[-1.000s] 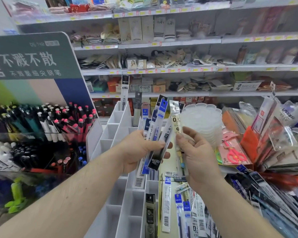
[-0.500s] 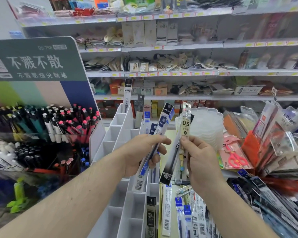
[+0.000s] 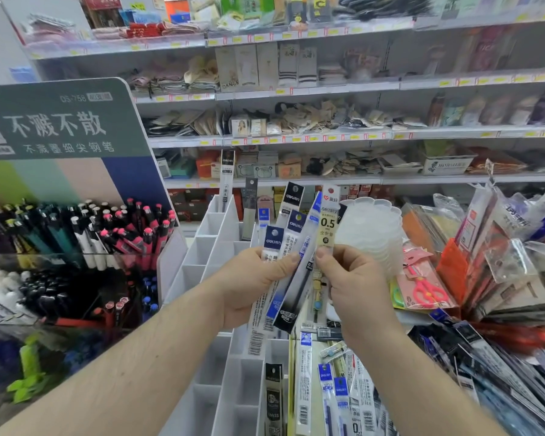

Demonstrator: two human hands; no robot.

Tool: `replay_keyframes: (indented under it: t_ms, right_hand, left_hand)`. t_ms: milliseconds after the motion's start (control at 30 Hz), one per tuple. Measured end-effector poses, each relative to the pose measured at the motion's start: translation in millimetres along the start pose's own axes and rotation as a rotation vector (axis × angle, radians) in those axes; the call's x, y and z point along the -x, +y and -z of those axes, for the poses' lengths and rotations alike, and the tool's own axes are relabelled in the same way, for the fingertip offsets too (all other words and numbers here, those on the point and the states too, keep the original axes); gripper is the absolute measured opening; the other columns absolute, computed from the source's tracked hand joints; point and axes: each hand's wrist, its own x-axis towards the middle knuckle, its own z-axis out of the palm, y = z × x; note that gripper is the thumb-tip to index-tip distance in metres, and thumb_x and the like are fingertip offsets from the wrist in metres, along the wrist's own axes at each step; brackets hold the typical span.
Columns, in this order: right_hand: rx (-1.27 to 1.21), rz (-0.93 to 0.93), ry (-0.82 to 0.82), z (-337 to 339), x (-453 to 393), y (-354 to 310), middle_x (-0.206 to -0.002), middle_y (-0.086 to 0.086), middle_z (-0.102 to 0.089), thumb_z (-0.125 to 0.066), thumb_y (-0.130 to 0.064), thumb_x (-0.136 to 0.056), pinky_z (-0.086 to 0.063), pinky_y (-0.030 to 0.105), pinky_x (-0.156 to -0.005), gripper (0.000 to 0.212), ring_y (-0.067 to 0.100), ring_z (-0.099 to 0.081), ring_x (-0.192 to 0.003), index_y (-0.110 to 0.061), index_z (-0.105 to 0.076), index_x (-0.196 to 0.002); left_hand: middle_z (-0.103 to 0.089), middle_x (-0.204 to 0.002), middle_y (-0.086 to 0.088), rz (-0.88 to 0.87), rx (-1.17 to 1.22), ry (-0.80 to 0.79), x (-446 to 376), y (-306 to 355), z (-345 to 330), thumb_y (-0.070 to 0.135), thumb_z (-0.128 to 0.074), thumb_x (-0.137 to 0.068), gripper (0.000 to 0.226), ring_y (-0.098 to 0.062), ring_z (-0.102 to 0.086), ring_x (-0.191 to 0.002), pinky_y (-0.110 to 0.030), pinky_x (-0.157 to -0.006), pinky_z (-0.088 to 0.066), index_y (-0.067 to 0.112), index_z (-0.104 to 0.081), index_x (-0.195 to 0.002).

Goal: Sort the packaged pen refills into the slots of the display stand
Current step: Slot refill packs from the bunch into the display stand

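Refill packs point(image 3: 291, 247) stand fanned in your left hand point(image 3: 252, 284), thumb clamped across their fronts and fingers curled behind. Your right hand point(image 3: 356, 291) pinches a cream pack marked 0.5 point(image 3: 328, 223) between thumb and forefinger, its top rising above your fingertips and touching the fan beside it.

Sorting looks barely begun. Beyond your fingers, only a few slots at the far end of the white stand point(image 3: 202, 247) hold upright packs point(image 3: 226, 180); one black pack point(image 3: 272, 401) sits in a slot below your left wrist. Most slots near your left hand show bare white walls. Below your right wrist a loose heap of packs point(image 3: 334, 391) waits, so most of the work seems left.

You cannot count the fan exactly, since the packs overlap. Your left fingers are hidden behind them, and your right hand's other fingers are tucked out of sight. Small print on the packs is unreadable, and the stand's near end is cut off at the frame's bottom.
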Motion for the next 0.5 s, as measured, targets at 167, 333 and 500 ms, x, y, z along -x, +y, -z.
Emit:
replay_keyframes:
  t_ms: [167,333,500]
  right_hand:
    - [0.02,-0.017,0.055,1,-4,4,-0.081,0.013,-0.061,-0.071,-0.012,-0.09,-0.055,0.057,-0.082,0.024,0.028,-0.06,-0.076,-0.022,-0.063,-0.111]
    - [-0.069,0.007,0.132,15,-11,-2,-0.078,0.002,-0.075,-0.071,-0.014,-0.087,-0.061,0.034,-0.069,0.007,0.017,-0.071,-0.074,-0.016,-0.068,-0.093]
    - [0.02,-0.006,0.144,17,-24,1,-0.062,-0.007,-0.067,-0.071,-0.016,-0.09,-0.047,0.017,-0.048,0.007,0.003,-0.055,-0.051,-0.012,-0.069,-0.085]
  left_hand:
    - [-0.077,-0.097,-0.015,-0.042,-0.101,0.072,0,-3,-1,0.001,-0.072,-0.085,0.021,-0.029,-0.076,-0.086,-0.038,-0.067,-0.062,0.004,-0.068,-0.105]
    - [-0.077,-0.098,-0.014,-0.215,-0.001,0.319,-3,9,8,0.003,-0.069,-0.086,0.022,-0.027,-0.076,-0.089,-0.042,-0.074,-0.062,0.003,-0.065,-0.108]
    - [-0.078,-0.087,-0.01,-0.392,0.26,0.554,-5,19,20,0.005,-0.063,-0.093,0.01,-0.023,-0.077,-0.078,-0.033,-0.059,-0.06,0.01,-0.068,-0.1]
